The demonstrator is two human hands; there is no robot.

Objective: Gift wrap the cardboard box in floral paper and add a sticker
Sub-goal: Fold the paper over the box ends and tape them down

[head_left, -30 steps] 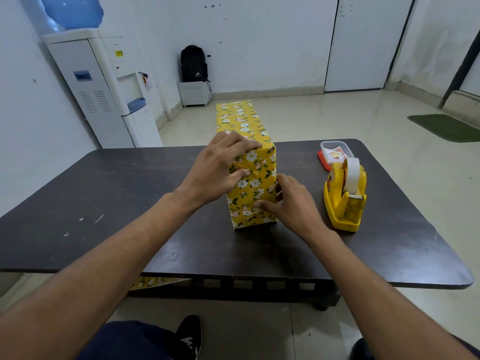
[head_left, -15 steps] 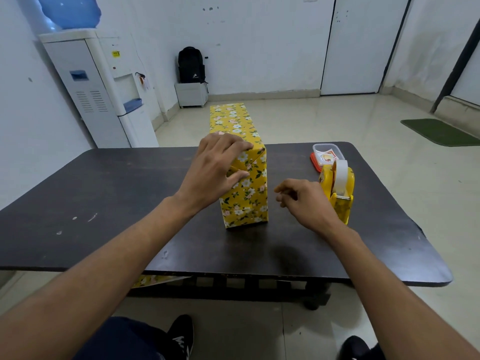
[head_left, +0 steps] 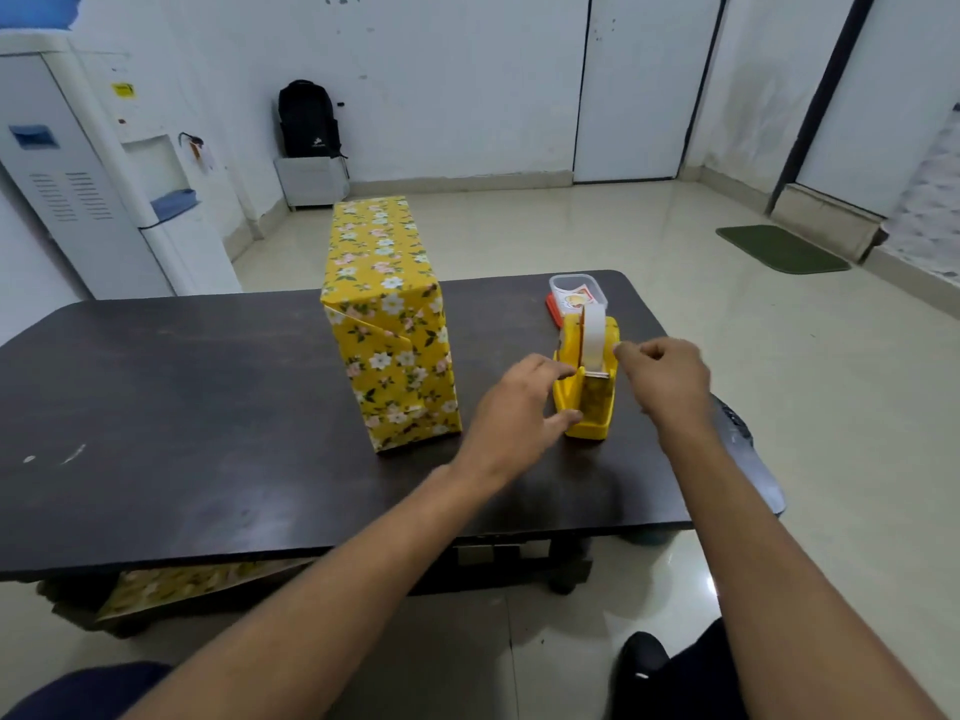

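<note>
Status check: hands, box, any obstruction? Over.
Left hand grips tape dispenser; right hand curled at its tape roll, pinch unclear. Wrapped box upright on table, untouched, end fold shows no tape. Nothing in the way.

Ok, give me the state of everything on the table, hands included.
wrapped box: upright on the table, no hand on it, near flap folded
tape dispenser: upright, roll loaded
left hand: grips the tape dispenser's side
right hand: fingers curled at the roll; whether it pinches tape is unclear
sticker tub: behind the tape dispenser, stickers inside
</note>
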